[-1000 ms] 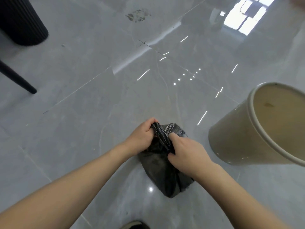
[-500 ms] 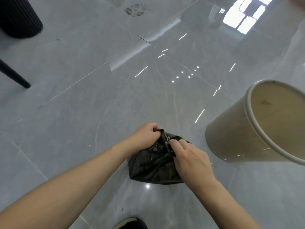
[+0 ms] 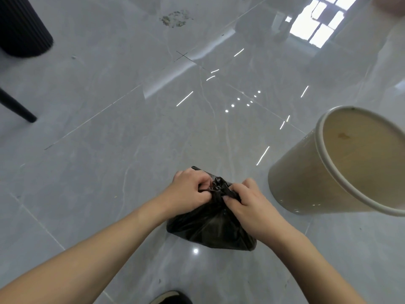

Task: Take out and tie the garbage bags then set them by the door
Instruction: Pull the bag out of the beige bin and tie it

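Observation:
A small black garbage bag [image 3: 210, 229] rests on the glossy grey tile floor in front of me. Its gathered, twisted neck [image 3: 219, 188] sticks up between my hands. My left hand [image 3: 188, 191] pinches the neck from the left side. My right hand [image 3: 247, 202] grips it from the right, fingers curled into the plastic. Both hands press close together above the bag's body. To the right stands the cream waste bin [image 3: 293, 183], with no liner inside.
A black ribbed cylinder [image 3: 22, 29] and a thin black furniture leg [image 3: 17, 106] stand at the far left. A patch of crumbs [image 3: 175, 18] lies on the floor far ahead. The toe of a shoe [image 3: 171, 298] shows at the bottom edge.
The bag has gone from hanging long to bunched low on the floor. Both hands have closed in tighter on its twisted neck.

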`<state>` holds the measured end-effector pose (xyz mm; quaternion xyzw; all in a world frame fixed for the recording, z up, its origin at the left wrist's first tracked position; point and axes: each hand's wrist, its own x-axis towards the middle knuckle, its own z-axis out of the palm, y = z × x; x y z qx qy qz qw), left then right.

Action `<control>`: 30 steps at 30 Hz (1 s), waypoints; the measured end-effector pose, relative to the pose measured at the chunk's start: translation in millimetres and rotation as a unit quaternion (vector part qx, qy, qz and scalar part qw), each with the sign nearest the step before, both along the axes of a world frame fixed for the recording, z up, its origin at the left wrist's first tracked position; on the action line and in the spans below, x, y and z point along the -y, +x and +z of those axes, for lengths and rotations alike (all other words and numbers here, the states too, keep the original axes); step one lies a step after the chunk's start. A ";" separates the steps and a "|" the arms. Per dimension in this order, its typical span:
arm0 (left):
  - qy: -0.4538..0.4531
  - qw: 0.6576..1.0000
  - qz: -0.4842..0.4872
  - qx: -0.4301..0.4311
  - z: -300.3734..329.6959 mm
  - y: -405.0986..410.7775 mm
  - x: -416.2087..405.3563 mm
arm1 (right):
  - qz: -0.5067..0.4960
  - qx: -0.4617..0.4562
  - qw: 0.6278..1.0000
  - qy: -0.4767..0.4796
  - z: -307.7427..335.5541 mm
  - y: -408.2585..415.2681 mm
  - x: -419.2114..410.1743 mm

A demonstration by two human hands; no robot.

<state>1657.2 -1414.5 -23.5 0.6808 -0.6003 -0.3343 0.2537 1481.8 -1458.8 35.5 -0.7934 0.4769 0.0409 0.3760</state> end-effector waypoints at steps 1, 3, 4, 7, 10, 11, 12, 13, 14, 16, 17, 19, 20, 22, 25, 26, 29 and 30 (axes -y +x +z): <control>-0.012 1.000 0.007 -0.002 -0.9 -0.1 0.9 | -0.007 0.001 1.000 0.020 2.4 1.0 1.5; -0.045 0.998 0.006 0.039 -0.9 -1.0 3.2 | -0.051 0.033 0.992 0.108 7.0 2.1 6.2; -0.059 0.996 -0.003 0.070 -1.7 -1.5 4.5 | -0.091 0.065 0.979 0.170 10.8 2.6 8.1; -0.073 0.989 -0.040 0.121 -2.3 -5.4 7.1 | -0.182 0.100 0.928 0.310 18.0 0.0 12.2; -0.081 0.989 -0.042 0.116 -2.8 -5.4 5.3 | -0.186 0.130 0.918 0.326 12.6 -6.6 15.3; -0.072 0.993 -0.040 0.088 -1.0 -4.2 3.5 | -0.182 0.144 0.915 0.330 13.1 -7.5 15.3; -0.051 0.997 -0.037 0.045 1.7 -3.3 1.2 | -0.176 0.156 0.912 0.336 13.4 -8.2 15.6; -0.018 0.999 -0.032 -0.002 4.9 -3.3 -1.3 | -0.172 0.166 0.909 0.342 14.7 -8.4 15.4; 0.010 0.999 -0.026 -0.039 6.5 -4.0 -3.9 | -0.169 0.174 0.906 0.347 15.8 -9.1 15.4; 0.019 0.998 -0.016 -0.062 5.1 -8.1 -8.1 | -0.175 0.180 0.902 0.351 16.7 -10.7 15.8; 0.009 0.998 -0.015 -0.059 2.6 -10.3 -9.6 | -0.182 0.183 0.899 0.353 17.2 -11.1 16.4; -0.007 0.999 -0.025 -0.041 -3.9 -13.8 -9.9 | -0.191 0.186 0.897 0.352 16.2 -13.0 19.1; -0.015 0.999 -0.030 -0.024 -7.4 -14.5 -8.8 | -0.190 0.182 0.900 0.348 16.5 -14.0 20.5; -0.044 0.999 -0.013 0.013 -11.2 -14.9 -5.8 | -0.184 0.168 0.907 0.341 15.8 -15.9 22.4; -0.090 0.992 0.061 0.057 -11.0 -12.4 -3.1 | -0.194 0.177 0.904 0.337 13.4 -17.3 22.8; -0.104 0.990 0.076 0.056 -9.6 -10.7 -4.0 | -0.200 0.187 0.901 0.337 12.7 -17.8 23.2; -0.128 0.990 0.062 -0.001 -2.7 -6.7 -11.3 | -0.207 0.204 0.893 0.343 10.4 -20.3 24.4; -0.128 0.990 0.049 -0.017 -1.0 -7.5 -13.6 | -0.208 0.207 0.891 0.345 10.1 -20.9 24.3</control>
